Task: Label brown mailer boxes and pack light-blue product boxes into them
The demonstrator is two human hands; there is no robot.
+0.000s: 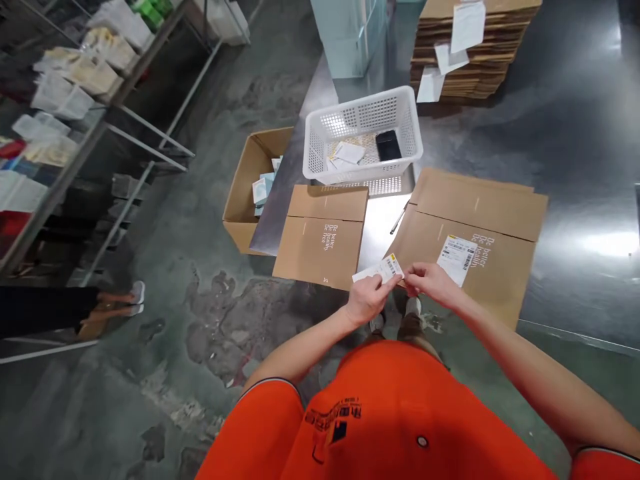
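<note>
Here, my left hand (365, 301) holds a rectangular white paper label (387, 267), my right hand (435, 283) bunched at its end; whether it grips, I can't tell. Beyond, a flat brown cardboard box (310, 243) lies on the shiny metal table (575, 143), before a white perforated plastic basket (345, 175).

White bins (63, 97) on metal shelving (119, 98)

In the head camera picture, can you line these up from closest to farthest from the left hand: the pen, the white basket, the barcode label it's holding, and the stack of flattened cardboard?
From the left hand:
1. Barcode label: in its fingers.
2. Pen: ahead, slightly right.
3. White basket: beyond the pen.
4. Stack of flattened cardboard: far ahead, right.
</note>
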